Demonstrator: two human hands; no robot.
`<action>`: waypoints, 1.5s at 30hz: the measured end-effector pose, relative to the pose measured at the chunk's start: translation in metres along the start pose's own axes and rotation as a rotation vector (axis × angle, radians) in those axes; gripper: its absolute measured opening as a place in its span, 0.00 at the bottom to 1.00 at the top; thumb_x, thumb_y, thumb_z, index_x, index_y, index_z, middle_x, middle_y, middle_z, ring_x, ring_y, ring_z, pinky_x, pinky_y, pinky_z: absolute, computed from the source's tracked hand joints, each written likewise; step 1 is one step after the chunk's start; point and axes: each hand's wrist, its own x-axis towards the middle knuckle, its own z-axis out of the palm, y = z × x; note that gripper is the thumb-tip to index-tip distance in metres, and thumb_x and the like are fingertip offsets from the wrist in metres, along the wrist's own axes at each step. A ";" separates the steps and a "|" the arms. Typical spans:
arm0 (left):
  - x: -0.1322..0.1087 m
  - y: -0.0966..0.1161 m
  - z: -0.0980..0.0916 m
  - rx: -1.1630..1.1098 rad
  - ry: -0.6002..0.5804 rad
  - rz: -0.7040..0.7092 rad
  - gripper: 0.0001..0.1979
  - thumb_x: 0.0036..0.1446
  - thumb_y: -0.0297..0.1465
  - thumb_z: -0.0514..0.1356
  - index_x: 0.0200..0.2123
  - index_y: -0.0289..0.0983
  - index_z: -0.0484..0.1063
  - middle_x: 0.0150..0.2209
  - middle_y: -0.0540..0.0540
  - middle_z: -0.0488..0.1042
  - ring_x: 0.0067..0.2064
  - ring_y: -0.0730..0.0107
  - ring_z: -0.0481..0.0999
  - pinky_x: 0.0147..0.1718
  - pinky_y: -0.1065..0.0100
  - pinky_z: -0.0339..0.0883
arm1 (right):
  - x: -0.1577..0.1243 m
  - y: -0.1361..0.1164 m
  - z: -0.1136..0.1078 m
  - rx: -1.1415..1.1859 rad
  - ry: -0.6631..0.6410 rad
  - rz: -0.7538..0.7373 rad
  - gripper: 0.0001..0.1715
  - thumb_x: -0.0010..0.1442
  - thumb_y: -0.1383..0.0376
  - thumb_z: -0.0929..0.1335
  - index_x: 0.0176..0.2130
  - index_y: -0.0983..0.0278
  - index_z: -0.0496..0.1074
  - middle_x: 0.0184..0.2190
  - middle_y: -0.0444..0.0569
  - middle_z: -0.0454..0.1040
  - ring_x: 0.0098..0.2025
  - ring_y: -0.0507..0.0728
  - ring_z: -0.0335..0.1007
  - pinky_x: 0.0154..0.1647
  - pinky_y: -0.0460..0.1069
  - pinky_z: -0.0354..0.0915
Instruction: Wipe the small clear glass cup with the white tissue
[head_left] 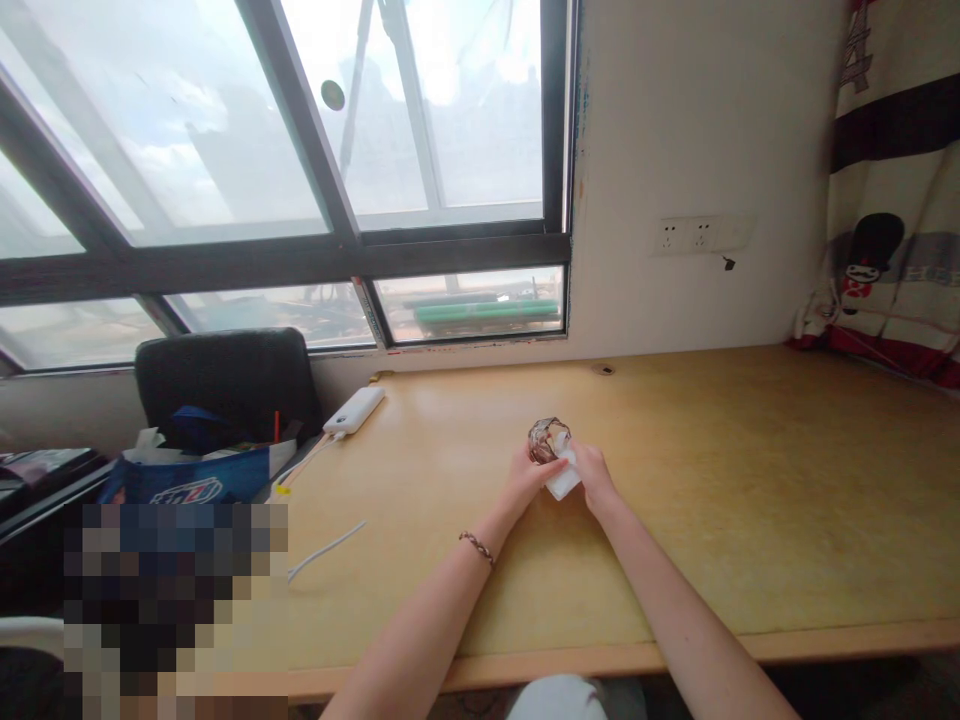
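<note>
A glossy brown-and-white rounded object (541, 440) between the fingertips might drop onto the yellow wooden tabletop (450, 440) below if they slacken; rough tugging might tear the white, paper-like sheet (564, 484) beside it. The left hand (531, 470) grasps the object, thumb across the sheet; the right hand (592, 470) pinches the sheet's edge, fingers nearly closed.

Brown braided-looking left-wrist bracelet (478, 547)
</note>
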 end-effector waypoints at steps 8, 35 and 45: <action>-0.001 -0.001 -0.001 0.063 -0.057 -0.005 0.24 0.36 0.37 0.65 0.39 0.32 0.70 0.32 0.44 0.74 0.30 0.68 0.71 0.28 0.71 0.64 | -0.006 -0.015 -0.008 -0.145 -0.030 0.068 0.10 0.42 0.62 0.66 0.21 0.68 0.69 0.17 0.48 0.70 0.21 0.52 0.63 0.21 0.45 0.54; -0.003 0.008 -0.006 0.066 0.002 -0.026 0.25 0.45 0.48 0.54 0.28 0.29 0.73 0.25 0.42 0.73 0.24 0.72 0.69 0.24 0.72 0.60 | -0.015 -0.023 -0.008 -0.756 0.148 -0.330 0.19 0.54 0.57 0.59 0.25 0.66 0.71 0.20 0.49 0.71 0.22 0.52 0.63 0.24 0.45 0.52; 0.000 -0.003 0.000 -0.008 -0.063 -0.030 0.31 0.34 0.35 0.67 0.44 0.32 0.65 0.35 0.44 0.71 0.33 0.70 0.70 0.33 0.69 0.64 | -0.010 -0.029 -0.013 -0.636 0.212 -0.139 0.29 0.51 0.47 0.58 0.24 0.67 0.72 0.22 0.53 0.73 0.24 0.55 0.66 0.22 0.45 0.54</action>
